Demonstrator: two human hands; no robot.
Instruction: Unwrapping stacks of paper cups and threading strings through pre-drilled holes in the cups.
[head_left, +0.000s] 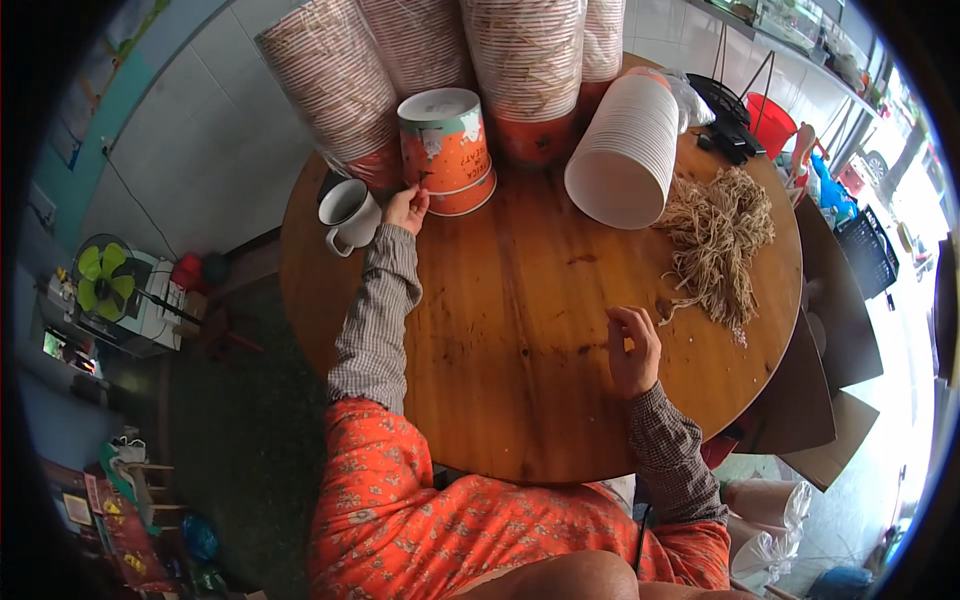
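Observation:
My left hand [407,209] has its fingertips closed on the lower left rim of an orange paper bucket [438,150]. This bucket is upside down with its pale base up; a second orange rim shows beneath it, so it appears stacked over another. A white mug [350,215] stands just left of my hand. My right hand [633,352] is over the right part of the table, fingers loosely curled with a gap to the thumb, and nothing shows in it. Beyond it lie a heap of beige cord strands [722,243] and a tilted stack of white paper buckets [622,150].
Tall stacks of wrapped paper buckets [328,80] line the back of the round wooden table [520,300]. A red bucket [770,124] and black items [735,135] are at the back right. Cardboard boxes [780,400] sit beside the right edge. A green fan [103,278] stands at left.

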